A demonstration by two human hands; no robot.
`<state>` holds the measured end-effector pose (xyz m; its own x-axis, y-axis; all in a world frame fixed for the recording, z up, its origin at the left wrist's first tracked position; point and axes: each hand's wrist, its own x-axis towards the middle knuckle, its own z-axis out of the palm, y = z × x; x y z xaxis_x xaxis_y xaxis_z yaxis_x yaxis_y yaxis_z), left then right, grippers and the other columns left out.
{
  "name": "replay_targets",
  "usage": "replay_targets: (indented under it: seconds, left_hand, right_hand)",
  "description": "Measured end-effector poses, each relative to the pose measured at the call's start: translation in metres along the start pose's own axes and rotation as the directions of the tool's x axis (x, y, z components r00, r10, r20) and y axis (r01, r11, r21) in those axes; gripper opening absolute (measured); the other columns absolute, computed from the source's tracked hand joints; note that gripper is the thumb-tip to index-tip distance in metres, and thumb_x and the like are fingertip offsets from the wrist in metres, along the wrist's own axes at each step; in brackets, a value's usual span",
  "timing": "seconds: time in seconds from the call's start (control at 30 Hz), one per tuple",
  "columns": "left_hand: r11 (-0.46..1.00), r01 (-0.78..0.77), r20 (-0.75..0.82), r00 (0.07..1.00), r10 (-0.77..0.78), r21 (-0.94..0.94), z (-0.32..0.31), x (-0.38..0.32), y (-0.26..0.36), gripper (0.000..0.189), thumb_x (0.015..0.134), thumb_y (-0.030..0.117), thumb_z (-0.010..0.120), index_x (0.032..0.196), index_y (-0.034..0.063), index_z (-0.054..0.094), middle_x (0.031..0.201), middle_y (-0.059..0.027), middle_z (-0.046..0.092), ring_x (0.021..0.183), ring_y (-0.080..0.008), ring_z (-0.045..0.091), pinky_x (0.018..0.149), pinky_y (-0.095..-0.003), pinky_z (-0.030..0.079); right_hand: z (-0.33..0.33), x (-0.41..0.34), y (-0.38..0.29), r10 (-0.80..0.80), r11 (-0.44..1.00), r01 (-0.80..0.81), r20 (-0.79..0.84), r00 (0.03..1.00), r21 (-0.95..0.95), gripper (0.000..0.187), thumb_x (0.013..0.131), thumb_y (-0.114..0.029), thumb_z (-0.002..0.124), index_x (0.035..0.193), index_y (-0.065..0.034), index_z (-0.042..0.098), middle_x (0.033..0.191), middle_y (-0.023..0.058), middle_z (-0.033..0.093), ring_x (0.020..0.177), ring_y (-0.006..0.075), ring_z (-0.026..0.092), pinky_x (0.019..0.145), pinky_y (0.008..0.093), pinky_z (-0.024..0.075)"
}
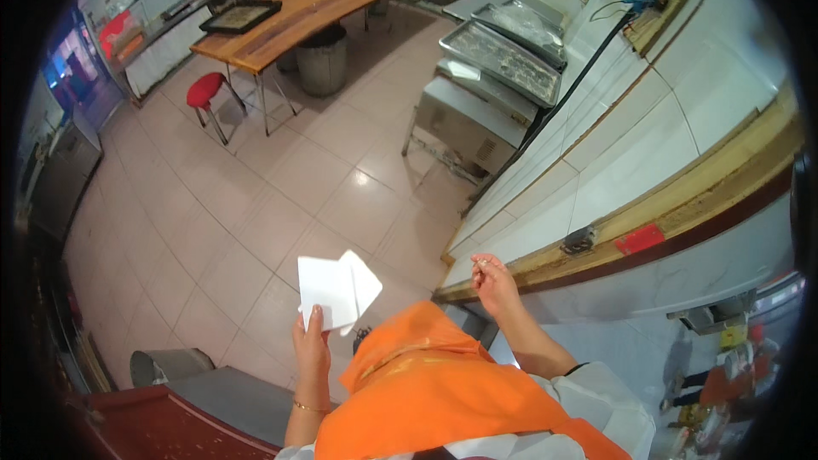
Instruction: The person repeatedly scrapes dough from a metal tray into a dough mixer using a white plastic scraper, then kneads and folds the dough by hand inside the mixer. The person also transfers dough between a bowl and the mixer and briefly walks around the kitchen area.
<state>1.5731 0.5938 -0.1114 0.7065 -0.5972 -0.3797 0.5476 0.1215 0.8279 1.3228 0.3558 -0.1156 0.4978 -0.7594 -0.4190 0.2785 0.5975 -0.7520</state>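
Several thin white rectangular pieces (329, 287), some with rounded corners, are fanned out in my left hand (312, 342). The thumb lies over the front piece; whether they are plastic or card I cannot tell. To the right, my right hand (493, 286) is raised beside the wooden door frame (530, 275), its fingers curled inward and no object showing in them. Between my arms an orange apron (434, 390) covers my front. The tiled floor (281, 204) stretches out before me.
Ahead stands a wooden table (319, 6) with a dark tray (241, 15) on it. A red stool (208, 92) and a bin (321, 61) are near it. Metal trays (501, 61) rest on a steel machine (473, 118) along the right wall. A red surface (172, 425) borders my left.
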Motion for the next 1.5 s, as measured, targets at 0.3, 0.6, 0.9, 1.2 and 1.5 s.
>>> replay_targets:
  seconds: [0.3, 0.6, 0.9, 1.2, 1.5]
  left_hand:
    - [0.998, 0.044, 0.180, 0.982, -0.050, 0.038, 0.008, 0.020, 0.024, 0.030, 0.094, 0.021, 0.053, 0.108, -0.0054, 0.055, 0.097, -0.0082, 0.060, 0.087, -0.0135, 0.057, 0.077, -0.0280, 0.048]
    - [0.990, -0.060, 0.254, 0.967, 0.026, 0.127, 0.040, 0.029, 0.041, 0.025, 0.090, 0.021, 0.060, 0.095, -0.0032, 0.064, 0.086, -0.0019, 0.062, 0.078, -0.0077, 0.052, 0.069, -0.0238, 0.042]
    - [0.911, -0.285, 0.302, 0.933, 0.194, 0.297, 0.053, 0.048, 0.074, 0.021, 0.087, 0.016, 0.061, 0.084, -0.0047, 0.066, 0.075, 0.0008, 0.061, 0.068, -0.0062, 0.049, 0.060, -0.0245, 0.040]
    - [0.759, -0.574, 0.797, 0.592, 0.124, 0.308, 0.086, 0.053, 0.066, 0.015, 0.079, 0.010, 0.067, 0.088, -0.0012, 0.069, 0.073, -0.0103, 0.065, 0.064, -0.0172, 0.058, 0.058, -0.0291, 0.045]
    - [0.656, -0.755, 0.981, -0.140, -0.130, -0.021, 0.245, -0.033, 0.013, 0.022, 0.078, 0.014, 0.072, 0.098, 0.0064, 0.070, 0.084, -0.0131, 0.067, 0.073, -0.0260, 0.064, 0.065, -0.0326, 0.050]
  right_hand:
    - [0.062, -0.005, 0.001, 0.018, 0.962, -0.006, 0.041, 0.999, -0.274, 0.013, 0.091, -0.008, 0.052, 0.100, -0.0053, 0.060, 0.081, 0.0019, 0.058, 0.068, 0.0093, 0.052, 0.064, 0.0228, 0.0448]
    - [0.105, -0.007, 0.019, 0.145, 0.897, -0.062, 0.159, 0.977, -0.437, 0.019, 0.092, -0.011, 0.051, 0.110, -0.0049, 0.053, 0.093, 0.0040, 0.058, 0.082, 0.0122, 0.057, 0.073, 0.0257, 0.0470]
    - [0.147, 0.018, 0.018, -0.082, 0.887, 0.219, 0.327, 0.942, -0.407, 0.026, 0.087, -0.007, 0.053, 0.113, -0.0028, 0.051, 0.098, 0.0029, 0.058, 0.089, 0.0117, 0.057, 0.080, 0.0273, 0.0456]
    - [0.083, -0.027, -0.007, -0.062, 0.860, 0.207, 0.306, 0.950, -0.467, 0.029, 0.086, -0.011, 0.063, 0.112, -0.0006, 0.056, 0.107, 0.0046, 0.061, 0.097, 0.0114, 0.056, 0.086, 0.0291, 0.0450]
    - [-0.039, -0.180, -0.060, -0.274, 0.820, 0.227, -0.012, 0.962, -0.525, 0.028, 0.082, -0.012, 0.064, 0.108, -0.0026, 0.059, 0.100, 0.0029, 0.062, 0.093, 0.0119, 0.055, 0.083, 0.0296, 0.0449]
